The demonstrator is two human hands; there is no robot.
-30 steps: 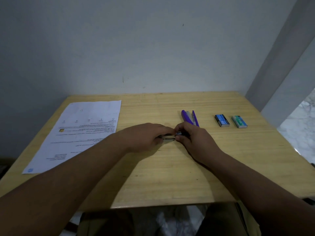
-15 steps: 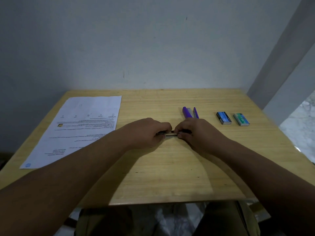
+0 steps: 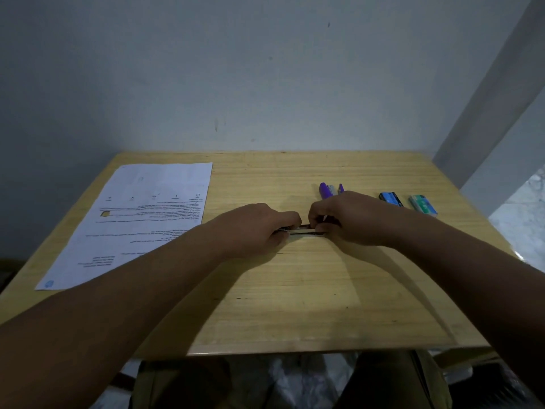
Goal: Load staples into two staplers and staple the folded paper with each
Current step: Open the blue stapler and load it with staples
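A dark stapler [image 3: 303, 230] lies flat on the wooden table [image 3: 309, 290], mostly hidden between my two hands. My left hand [image 3: 259, 225] grips its left end and my right hand [image 3: 351, 218] pinches its right end; only a thin metal strip shows between them. A purple stapler [image 3: 326, 190] lies just behind my right hand, partly covered by it. A printed sheet of paper [image 3: 138, 219] lies flat and unfolded at the left of the table. Two small staple boxes sit at the right: a blue staple box [image 3: 390, 199] and a green staple box [image 3: 423, 205].
The table stands against a grey wall at the back. A grey pillar [image 3: 486, 98] rises at the right, with pale floor [image 3: 525, 219] beyond the table's right edge. My knees show below the front edge.
My hands stay on the dark stapler and have barely moved on the table. The view has tilted slightly, so the table sits a little higher in the frame.
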